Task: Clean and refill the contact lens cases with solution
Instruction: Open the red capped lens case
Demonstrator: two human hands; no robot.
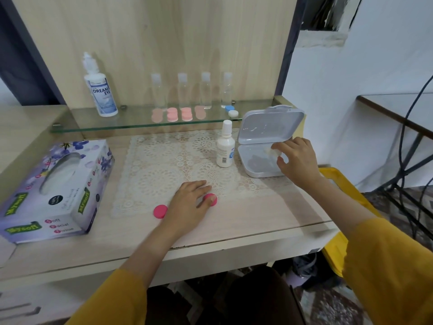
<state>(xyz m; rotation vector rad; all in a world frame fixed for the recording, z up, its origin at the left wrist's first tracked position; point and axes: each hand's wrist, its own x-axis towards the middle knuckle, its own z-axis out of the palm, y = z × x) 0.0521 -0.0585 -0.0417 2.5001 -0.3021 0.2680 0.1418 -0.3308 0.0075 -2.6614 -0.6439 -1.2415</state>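
Observation:
My left hand [190,201] rests on the table with its fingers on a bright pink lens-case part [210,199]. A loose pink cap [160,211] lies just left of that hand. My right hand [295,158] reaches into an open white plastic box [251,168] and pinches a small crumpled white piece [273,153]. A small white solution bottle [225,145] stands upright next to the box. On the glass shelf [117,124] stand a large solution bottle [100,89], several pale pink lens cases [178,114] and a blue-and-white lens case [231,110].
A tissue box [55,191] lies at the left of the table. A lace mat [178,165] covers the middle. Several clear small bottles [193,90] line the back of the shelf. A yellow object [339,191] and a metal-framed table [403,118] are at the right.

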